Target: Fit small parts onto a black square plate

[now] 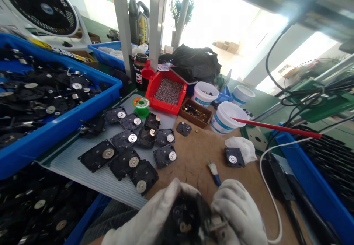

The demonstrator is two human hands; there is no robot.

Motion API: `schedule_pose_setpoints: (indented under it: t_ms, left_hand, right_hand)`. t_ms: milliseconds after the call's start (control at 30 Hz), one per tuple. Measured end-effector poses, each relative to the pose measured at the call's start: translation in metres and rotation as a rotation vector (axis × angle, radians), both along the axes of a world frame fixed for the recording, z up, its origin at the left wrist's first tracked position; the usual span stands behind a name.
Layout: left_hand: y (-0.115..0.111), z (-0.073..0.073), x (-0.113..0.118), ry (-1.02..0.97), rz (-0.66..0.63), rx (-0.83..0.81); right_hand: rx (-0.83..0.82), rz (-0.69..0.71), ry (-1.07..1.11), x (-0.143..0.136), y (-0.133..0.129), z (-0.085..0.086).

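Both hands wear white gloves and hold one black part (pixel 186 218) close to the camera, low in the middle of the view. The left hand (pixel 155 215) wraps round its left side with fingers curled and pressed on it. The right hand (pixel 240 212) grips its right side, fingers bent and closed on the edge. The part sits between the two hands, its round gears facing up. A row of black parts (pixel 129 153) with shiny discs lies on the grey mat (pixel 83 171), so it looks like many are done. The big blue bin (pixel 72 118) on the left is full of more, so I think a lot is left. A small blue brush (pixel 214 173) lies on the brown table (pixel 199 149) just past the fingers.
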State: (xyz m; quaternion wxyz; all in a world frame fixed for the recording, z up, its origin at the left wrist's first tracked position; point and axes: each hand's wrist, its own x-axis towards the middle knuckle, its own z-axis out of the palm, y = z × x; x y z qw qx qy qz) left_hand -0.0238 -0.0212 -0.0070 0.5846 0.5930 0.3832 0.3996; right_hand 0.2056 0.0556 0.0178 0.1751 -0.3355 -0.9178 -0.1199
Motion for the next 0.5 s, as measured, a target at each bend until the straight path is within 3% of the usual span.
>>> schedule_pose_setpoints:
  t_ms: [100,200,267,367,500]
  left_hand:
    - [0.002,0.006,-0.003,-0.096,0.019,-0.031]
    - [0.015,0.024,0.006,-0.308,0.007,-0.285]
    - [0.02,0.029,0.015,-0.383,0.023,-0.451]
    - [0.02,0.021,0.026,-0.395,0.062,-0.629]
    - [0.019,0.012,0.029,-0.422,0.116,-0.649]
  right_hand:
    - [-0.027,-0.104,-0.058,0.004,0.013,-0.004]
    - [-0.01,-0.207,-0.16,0.008,0.021,-0.008]
    - [0.007,-0.247,-0.191,0.008,0.025,-0.012]
    - [0.013,-0.262,-0.231,0.002,0.034,-0.017]
    - [-0.012,-0.278,-0.27,-0.008,0.051,-0.02]
